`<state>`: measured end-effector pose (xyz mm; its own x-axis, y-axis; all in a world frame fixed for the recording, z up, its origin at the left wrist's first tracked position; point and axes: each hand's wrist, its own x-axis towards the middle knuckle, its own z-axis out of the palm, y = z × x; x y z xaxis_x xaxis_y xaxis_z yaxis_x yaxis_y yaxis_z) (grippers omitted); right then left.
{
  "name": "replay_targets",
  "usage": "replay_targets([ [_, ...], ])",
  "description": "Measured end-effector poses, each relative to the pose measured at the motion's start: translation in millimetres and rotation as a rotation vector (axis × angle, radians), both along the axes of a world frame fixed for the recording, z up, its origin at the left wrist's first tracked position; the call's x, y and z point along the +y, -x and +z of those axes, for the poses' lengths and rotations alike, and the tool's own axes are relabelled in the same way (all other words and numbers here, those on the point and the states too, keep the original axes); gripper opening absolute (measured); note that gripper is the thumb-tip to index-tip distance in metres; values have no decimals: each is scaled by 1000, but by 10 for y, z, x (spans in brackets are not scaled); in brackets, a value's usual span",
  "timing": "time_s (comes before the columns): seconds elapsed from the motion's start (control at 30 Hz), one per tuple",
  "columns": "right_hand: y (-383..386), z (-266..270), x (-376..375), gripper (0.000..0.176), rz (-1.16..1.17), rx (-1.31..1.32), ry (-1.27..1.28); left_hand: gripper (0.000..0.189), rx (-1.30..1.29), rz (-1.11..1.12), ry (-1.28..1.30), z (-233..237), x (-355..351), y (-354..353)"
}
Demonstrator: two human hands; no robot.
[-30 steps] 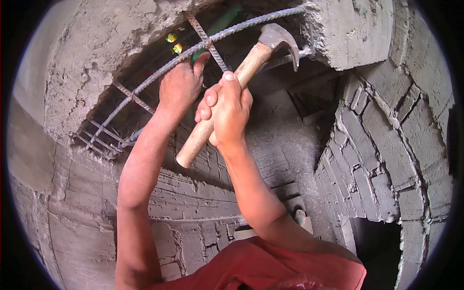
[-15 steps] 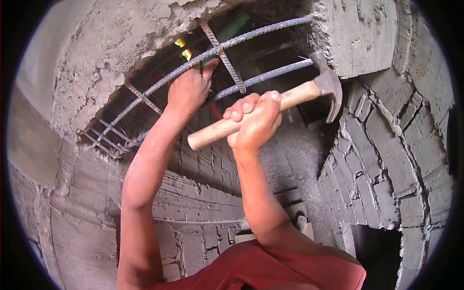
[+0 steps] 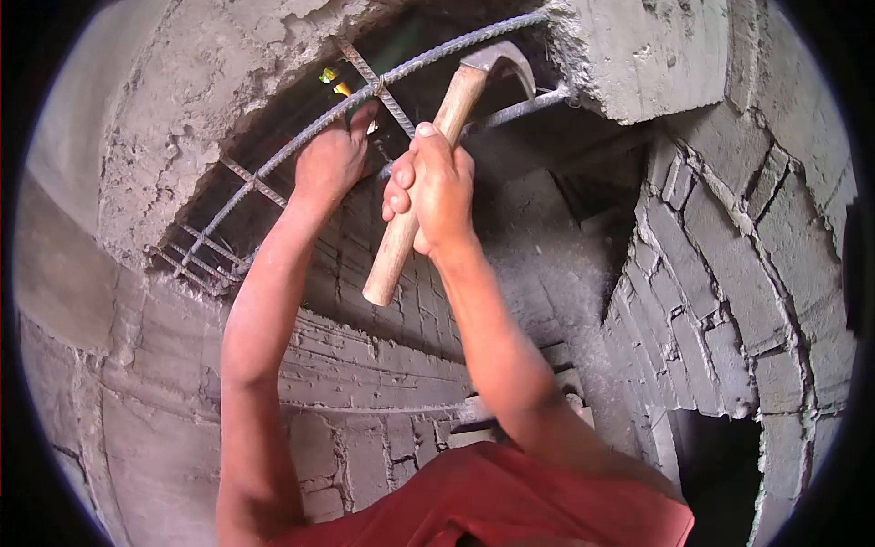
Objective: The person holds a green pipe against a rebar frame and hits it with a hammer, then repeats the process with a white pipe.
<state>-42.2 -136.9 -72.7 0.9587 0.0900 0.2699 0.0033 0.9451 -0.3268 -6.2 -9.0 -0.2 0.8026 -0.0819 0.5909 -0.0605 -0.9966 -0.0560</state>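
My right hand (image 3: 442, 196) is wrapped around the wooden handle of a claw hammer (image 3: 463, 96). The hammer slants up and to the right, its metal head over the opening among the bars. Further left, my left hand (image 3: 326, 162) reaches up behind a long ribbed rebar (image 3: 460, 44), thumb raised and fingers curled. What those fingers grip is mostly hidden; a little green shows by the thumb. A rusty crossbar (image 3: 374, 80) meets the long rebar just above this hand. Small bright yellow pieces (image 3: 342, 88) show in the dark gap near it.
Broken concrete (image 3: 196, 109) borders the opening on the left, and a rough concrete block (image 3: 638, 59) on the right. A second rebar (image 3: 524, 109) crosses lower down. Brick wall (image 3: 702, 264) with mortar ridges stands at the right, above a dark doorway (image 3: 720, 465).
The hammer has swung from a nearly level slant to a steeper one, its head moving up and left. My right hand has shifted left. My left hand stays behind the rebar.
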Motion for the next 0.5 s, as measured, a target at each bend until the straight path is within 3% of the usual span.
replay_targets([
  [0.07, 31, -61, -48, 29, -91, 44, -26, 42, -42, -104, -86, -17, 172, -112],
  [0.27, 255, -364, -137, 29, -255, 137, -255, 40, -1, -196, 19, -7, 85, 8],
  [0.5, 226, -418, -65, 30, -156, 127, -205, 44, -127, -205, -91, -34, 31, -65],
])
